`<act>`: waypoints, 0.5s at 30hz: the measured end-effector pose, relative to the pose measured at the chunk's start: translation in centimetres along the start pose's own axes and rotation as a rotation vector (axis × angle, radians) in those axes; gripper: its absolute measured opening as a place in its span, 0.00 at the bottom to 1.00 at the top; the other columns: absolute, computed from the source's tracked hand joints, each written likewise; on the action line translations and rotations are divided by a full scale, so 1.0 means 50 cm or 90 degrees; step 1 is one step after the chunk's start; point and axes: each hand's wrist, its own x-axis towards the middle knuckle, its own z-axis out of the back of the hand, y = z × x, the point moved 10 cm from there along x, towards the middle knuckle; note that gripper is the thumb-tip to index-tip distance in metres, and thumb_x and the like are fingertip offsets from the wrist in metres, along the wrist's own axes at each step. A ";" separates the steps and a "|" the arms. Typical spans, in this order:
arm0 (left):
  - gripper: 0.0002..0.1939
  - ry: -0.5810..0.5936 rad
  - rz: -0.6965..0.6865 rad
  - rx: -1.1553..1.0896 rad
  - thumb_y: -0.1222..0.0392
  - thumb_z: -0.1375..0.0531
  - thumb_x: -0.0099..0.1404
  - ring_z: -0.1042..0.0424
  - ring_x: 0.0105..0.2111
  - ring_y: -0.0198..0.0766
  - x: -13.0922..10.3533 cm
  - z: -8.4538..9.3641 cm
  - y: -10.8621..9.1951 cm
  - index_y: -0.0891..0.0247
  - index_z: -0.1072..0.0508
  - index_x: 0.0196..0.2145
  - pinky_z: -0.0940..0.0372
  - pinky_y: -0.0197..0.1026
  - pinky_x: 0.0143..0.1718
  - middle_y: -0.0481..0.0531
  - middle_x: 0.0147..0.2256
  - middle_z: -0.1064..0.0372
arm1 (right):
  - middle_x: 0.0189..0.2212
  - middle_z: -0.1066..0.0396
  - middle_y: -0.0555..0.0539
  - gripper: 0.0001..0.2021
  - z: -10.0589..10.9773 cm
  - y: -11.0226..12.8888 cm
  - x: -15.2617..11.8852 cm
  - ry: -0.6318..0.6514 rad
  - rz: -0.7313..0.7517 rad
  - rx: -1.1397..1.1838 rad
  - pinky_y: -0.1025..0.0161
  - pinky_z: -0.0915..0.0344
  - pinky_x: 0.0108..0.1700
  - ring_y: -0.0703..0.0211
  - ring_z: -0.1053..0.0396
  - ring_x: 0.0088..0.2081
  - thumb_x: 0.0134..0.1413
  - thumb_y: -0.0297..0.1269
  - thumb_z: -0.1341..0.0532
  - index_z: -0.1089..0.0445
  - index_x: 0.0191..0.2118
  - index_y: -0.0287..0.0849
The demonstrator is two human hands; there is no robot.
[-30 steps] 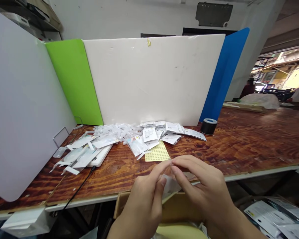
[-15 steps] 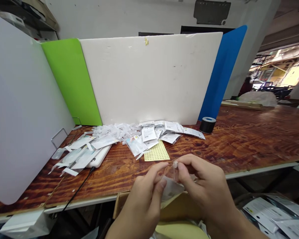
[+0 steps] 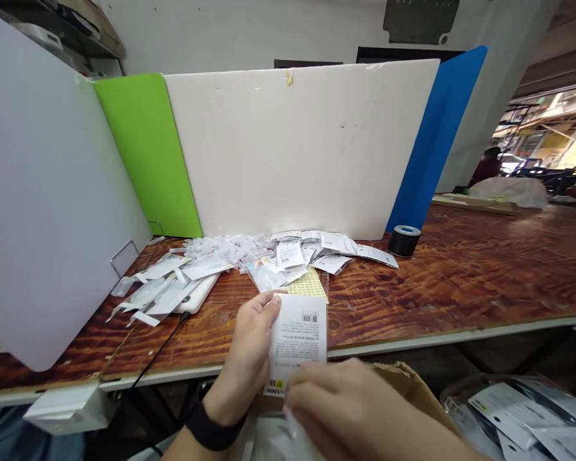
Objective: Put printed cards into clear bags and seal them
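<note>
My left hand (image 3: 252,346), with a black band on its wrist, grips the left edge of a white printed packet (image 3: 300,333). Small text, a barcode and "1,000" show upside down on the packet. My right hand (image 3: 345,397) is blurred by motion in front of the packet's lower end, its fingers curled together. A whitish, see-through piece (image 3: 295,426) shows under those fingers; what it is I cannot make out. Beyond the packet lies a sheet of small yellow stickers (image 3: 312,286).
Small clear tubes (image 3: 225,248) and printed packets (image 3: 336,242) are heaped against the white board (image 3: 297,153). Clear pouches (image 3: 166,288) lie at left, a black tape roll (image 3: 404,241) at right. An open cardboard box (image 3: 403,384) stands below the table edge, near more packets (image 3: 504,410).
Before, both hands pinched a clear bag and a small whitish-ended piece above the box. Now the left hand holds up the printed packet, and the right hand has moved down in front of it.
</note>
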 end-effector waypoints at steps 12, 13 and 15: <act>0.13 -0.014 -0.072 -0.004 0.58 0.34 0.50 0.28 0.24 0.37 0.000 0.009 -0.015 0.68 0.28 0.31 0.36 0.33 0.24 0.50 0.23 0.27 | 0.25 0.27 0.47 0.12 0.090 -0.175 -0.023 -0.142 -0.369 0.133 0.65 0.35 0.28 0.59 0.29 0.26 0.60 0.41 0.46 0.30 0.32 0.42; 0.13 -0.003 -0.068 -0.003 0.57 0.34 0.51 0.28 0.24 0.37 -0.001 0.005 -0.013 0.68 0.28 0.32 0.36 0.33 0.24 0.50 0.23 0.27 | 0.29 0.25 0.45 0.11 0.095 -0.207 -0.038 -0.188 -0.432 0.159 0.65 0.33 0.29 0.57 0.28 0.30 0.58 0.43 0.44 0.30 0.36 0.41; 0.14 0.029 -0.056 0.006 0.57 0.34 0.52 0.28 0.25 0.38 -0.005 -0.006 -0.007 0.68 0.28 0.34 0.35 0.34 0.25 0.51 0.24 0.27 | 0.38 0.25 0.41 0.18 0.079 -0.251 -0.054 -0.233 -0.496 0.264 0.62 0.30 0.36 0.53 0.27 0.38 0.55 0.46 0.41 0.33 0.47 0.39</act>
